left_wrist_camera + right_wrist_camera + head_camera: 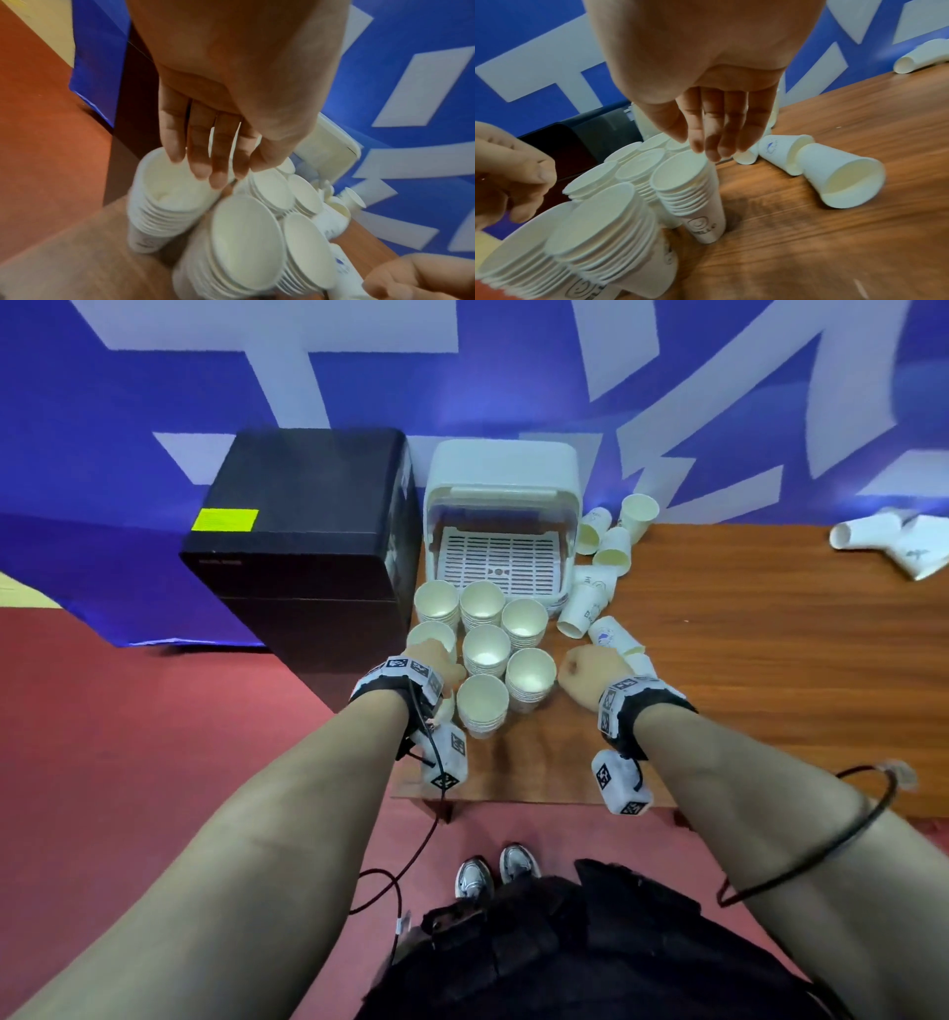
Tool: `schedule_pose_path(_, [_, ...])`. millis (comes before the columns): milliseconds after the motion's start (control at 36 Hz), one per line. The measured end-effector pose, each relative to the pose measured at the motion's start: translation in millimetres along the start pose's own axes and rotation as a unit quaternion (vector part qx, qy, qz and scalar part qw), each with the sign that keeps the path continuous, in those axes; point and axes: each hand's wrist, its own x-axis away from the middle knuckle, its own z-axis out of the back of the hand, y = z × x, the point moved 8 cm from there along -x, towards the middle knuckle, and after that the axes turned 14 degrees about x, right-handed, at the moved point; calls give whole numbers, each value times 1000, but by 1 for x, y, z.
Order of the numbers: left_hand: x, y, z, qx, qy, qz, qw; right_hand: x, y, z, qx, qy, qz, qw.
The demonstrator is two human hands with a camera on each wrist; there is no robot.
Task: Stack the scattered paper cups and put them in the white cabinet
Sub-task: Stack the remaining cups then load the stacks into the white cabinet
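Nearest me, my left hand (434, 667) hung over the white paper-cup stack (164, 203) at the cluster's nine o'clock edge, fingers (195, 154) straight and together, gripping nothing; whether the tips brushed the rim I could not tell through the blur. My right hand (590, 672) hovered at three o'clock of the cluster, fingers extended downward just above the rim of the nearest tall stack of white paper cups (687, 194), holding nothing. Seven upright stacks (485, 649) stood bunched on the brown wooden table (744, 660). Loose white paper cups (598, 588) lay tipped on their sides from two to one o'clock. At twelve o'clock, beyond the stacks, sat the white plastic cabinet (506, 469), lid raised, slotted tray showing. A black box (308, 516) stood at ten o'clock.
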Motion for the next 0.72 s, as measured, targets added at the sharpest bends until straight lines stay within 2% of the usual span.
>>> schedule_pose_path(83, [-4, 38, -23, -25, -19, -41, 999, 9, 40, -1, 1, -1, -52, 999])
schedule_pose_path(194, [-2, 88, -54, -75, -46, -87, 992, 20, 91, -2, 20, -25, -80, 996])
schedule_pose_path(333, [-11, 131, -96, -74, -54, -108, 990, 17, 153, -12, -17, -67, -116, 991])
schedule_pose_path(444, [-30, 144, -126, -70, -56, -81, 993, 2, 177, -26, -43, -80, -100, 991])
schedule_pose_path(500, [-38, 147, -138, -71, -38, -65, 995, -10, 186, -36, -58, -81, -85, 991])
schedule_pose_path(639, [-57, 148, -175, -71, -8, -4, 997, -40, 205, -56, -68, -87, -20, 994])
schedule_pose_path(722, [-70, 152, -194, -61, 15, 18, 998, -56, 218, -72, -75, -117, 16, 990])
